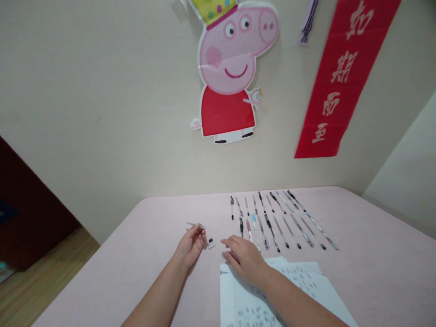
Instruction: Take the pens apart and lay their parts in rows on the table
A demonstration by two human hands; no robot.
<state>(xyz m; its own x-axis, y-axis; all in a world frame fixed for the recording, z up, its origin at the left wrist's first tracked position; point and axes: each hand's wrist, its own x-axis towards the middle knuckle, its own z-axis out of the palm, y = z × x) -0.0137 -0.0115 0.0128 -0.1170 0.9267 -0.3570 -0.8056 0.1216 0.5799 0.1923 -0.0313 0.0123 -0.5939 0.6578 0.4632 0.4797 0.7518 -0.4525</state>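
Note:
My left hand [193, 243] is closed, its fingertips pinching a thin, pale pen part [191, 223] that looks like a pen tube; its exact kind is too small to make out. Just right of those fingers, a small black piece [210, 240] and a short whitish piece [212, 246] lie on the pink tabletop [136, 254]. My right hand [243, 256] hovers over the top edge of the written papers [235, 290], thumb and fingers apart, with nothing visible between them. Its fingertips point toward the small pieces without touching them.
Two rows of pens lie at the back right, including a black-capped pen [271, 231], a blue-topped pen [255, 227] and a pinkish pen [249, 229]. Behind the table rises a wall [119, 113] with a pig cutout [228, 109] and a red banner [344, 77].

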